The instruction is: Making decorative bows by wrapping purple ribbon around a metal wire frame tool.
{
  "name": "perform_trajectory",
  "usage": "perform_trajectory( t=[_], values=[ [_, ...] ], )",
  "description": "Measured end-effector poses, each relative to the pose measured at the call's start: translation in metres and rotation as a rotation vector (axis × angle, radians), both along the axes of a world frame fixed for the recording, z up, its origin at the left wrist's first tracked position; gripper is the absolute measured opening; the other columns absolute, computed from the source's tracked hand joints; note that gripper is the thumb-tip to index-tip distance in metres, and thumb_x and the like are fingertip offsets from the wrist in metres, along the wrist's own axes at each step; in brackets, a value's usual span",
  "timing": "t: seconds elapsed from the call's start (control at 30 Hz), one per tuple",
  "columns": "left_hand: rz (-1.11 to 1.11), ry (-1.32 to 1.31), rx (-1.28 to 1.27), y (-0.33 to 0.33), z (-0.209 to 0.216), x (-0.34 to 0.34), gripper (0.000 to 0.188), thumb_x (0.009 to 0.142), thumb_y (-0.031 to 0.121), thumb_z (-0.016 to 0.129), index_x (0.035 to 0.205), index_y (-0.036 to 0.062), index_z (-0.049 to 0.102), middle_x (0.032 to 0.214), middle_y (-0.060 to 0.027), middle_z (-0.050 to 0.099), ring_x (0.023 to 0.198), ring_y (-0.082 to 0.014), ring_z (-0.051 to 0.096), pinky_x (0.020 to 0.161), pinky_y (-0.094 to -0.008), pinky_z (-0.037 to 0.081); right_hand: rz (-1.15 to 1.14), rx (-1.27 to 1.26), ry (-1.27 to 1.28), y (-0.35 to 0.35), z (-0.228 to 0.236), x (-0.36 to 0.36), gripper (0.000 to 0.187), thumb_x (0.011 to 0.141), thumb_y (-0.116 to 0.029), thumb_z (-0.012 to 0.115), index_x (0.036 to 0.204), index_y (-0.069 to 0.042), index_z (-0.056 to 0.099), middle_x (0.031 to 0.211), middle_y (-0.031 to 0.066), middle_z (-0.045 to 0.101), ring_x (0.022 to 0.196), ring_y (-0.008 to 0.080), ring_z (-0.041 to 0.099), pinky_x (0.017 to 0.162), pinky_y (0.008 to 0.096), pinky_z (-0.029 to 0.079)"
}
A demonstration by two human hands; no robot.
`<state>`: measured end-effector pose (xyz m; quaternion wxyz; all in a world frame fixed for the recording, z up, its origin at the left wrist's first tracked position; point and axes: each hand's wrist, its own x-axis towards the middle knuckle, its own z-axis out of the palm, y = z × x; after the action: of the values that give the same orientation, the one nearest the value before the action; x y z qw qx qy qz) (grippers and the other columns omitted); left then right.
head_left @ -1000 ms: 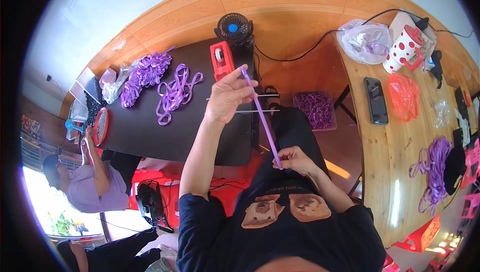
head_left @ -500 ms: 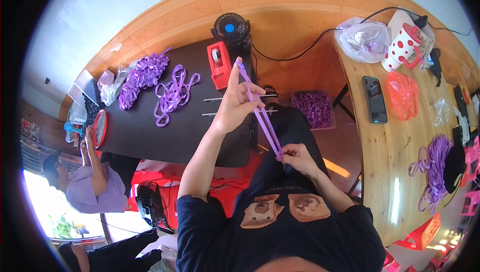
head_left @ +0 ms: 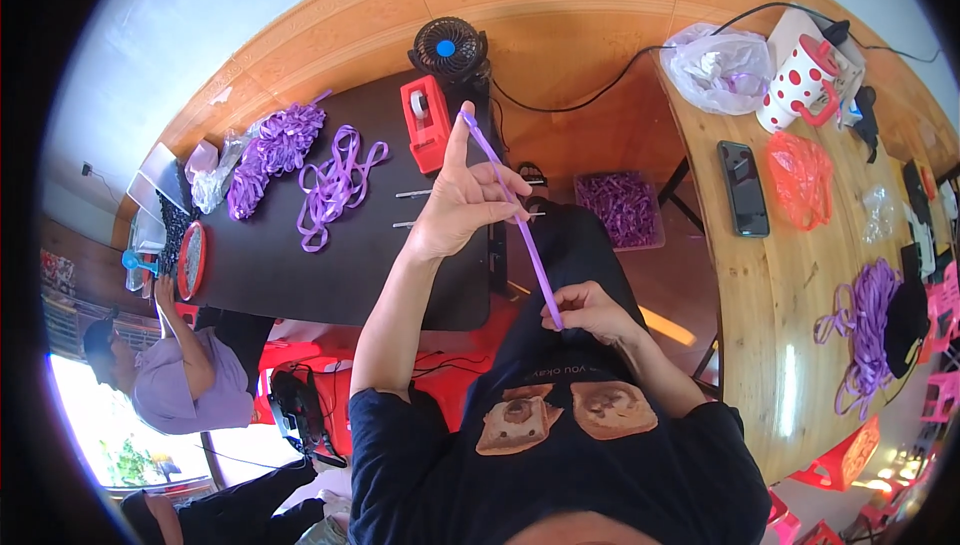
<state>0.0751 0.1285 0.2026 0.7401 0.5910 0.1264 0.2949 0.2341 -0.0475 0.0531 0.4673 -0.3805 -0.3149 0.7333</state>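
Observation:
A narrow purple ribbon (head_left: 533,255) is stretched slantwise between my two hands, above my lap. My left hand (head_left: 455,207) points its index finger up with the ribbon's upper end round the tip, while its thumb and other fingers close on the ribbon lower down. At the lower end, my right hand (head_left: 597,312) pinches the ribbon between thumb and fingers. Two thin metal rods (head_left: 411,194) jut out at the edge of the dark table (head_left: 400,285), partly hidden behind my left hand. Loose purple ribbon loops (head_left: 335,188) lie on that table.
A red tape dispenser (head_left: 426,130) and a small black fan (head_left: 449,49) stand at the dark table's far corner. A tub of purple pieces (head_left: 618,211) sits on the floor. The wooden table (head_left: 750,345) at right bears a phone (head_left: 742,190) and spotted tumbler (head_left: 800,85). A co-worker (head_left: 195,375) sits at left.
The ribbon's two strands, spread apart before, now lie together as one band. Both hands keep their hold. The whole view has shifted slightly.

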Motion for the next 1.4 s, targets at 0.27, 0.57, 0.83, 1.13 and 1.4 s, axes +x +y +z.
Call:
perform_trajectory(
  t=[0.27, 0.57, 0.83, 1.13, 1.4],
  values=[
    [0.046, 0.034, 0.03, 0.004, -0.002, -0.002, 0.11, 0.074, -0.016, 0.063, 0.148, 0.0258, -0.008, 0.086, -0.0143, 0.059, 0.075, -0.0211, 0.065, 0.071, -0.0324, 0.056, 0.01, -0.016, -0.009, -0.001, -0.003, 0.0, 0.017, 0.075, 0.0, 0.069, 0.091, 0.004, 0.066, 0.084, 0.0095, 0.068, 0.075, 0.0137, 0.066, 0.073, 0.0232, 0.052],
    [0.17, 0.061, 0.161, -0.002, -0.006, 0.005, 0.108, 0.077, -0.012, 0.062, 0.148, 0.0265, -0.01, 0.08, -0.0062, 0.055, 0.075, -0.0107, 0.055, 0.072, -0.0275, 0.051, -0.415, 0.178, -0.353, 0.001, -0.015, -0.011, 0.008, 0.077, -0.002, 0.065, 0.084, 0.001, 0.064, 0.074, 0.0042, 0.064, 0.067, 0.0085, 0.058, 0.063, 0.0213, 0.046],
    [0.35, 0.236, 0.234, -0.001, 0.0, 0.003, 0.088, 0.082, -0.013, 0.053, 0.149, 0.0172, 0.004, 0.089, -0.0154, 0.067, 0.074, -0.0149, 0.065, 0.067, -0.0244, 0.052, -0.473, 0.238, -0.621, -0.004, -0.006, -0.011, 0.009, 0.077, -0.005, 0.065, 0.084, 0.001, 0.063, 0.07, 0.005, 0.063, 0.063, 0.0088, 0.058, 0.058, 0.023, 0.046],
    [0.2, -0.038, -0.239, -0.011, 0.005, -0.001, 0.04, 0.092, 0.002, 0.048, 0.131, -0.0025, 0.044, 0.084, -0.0129, 0.063, 0.074, -0.0212, 0.064, 0.054, -0.0231, 0.048, -0.437, 0.182, -0.453, -0.008, -0.054, -0.002, 0.016, 0.08, 0.001, 0.064, 0.095, 0.001, 0.063, 0.082, 0.0014, 0.063, 0.074, 0.0071, 0.057, 0.069, 0.0207, 0.047],
    [-0.057, 0.124, -0.404, -0.062, 0.016, -0.009, 0.033, 0.094, 0.007, 0.048, 0.125, -0.0023, 0.052, 0.074, -0.0066, 0.059, 0.065, -0.0138, 0.059, 0.058, -0.0223, 0.047, -0.509, 0.957, -0.538, 0.046, 0.108, 0.029, 0.044, 0.073, 0.003, 0.065, 0.117, -0.001, 0.057, 0.124, 0.0123, 0.054, 0.113, 0.0203, 0.051, 0.093, 0.0302, 0.038]
  ],
)
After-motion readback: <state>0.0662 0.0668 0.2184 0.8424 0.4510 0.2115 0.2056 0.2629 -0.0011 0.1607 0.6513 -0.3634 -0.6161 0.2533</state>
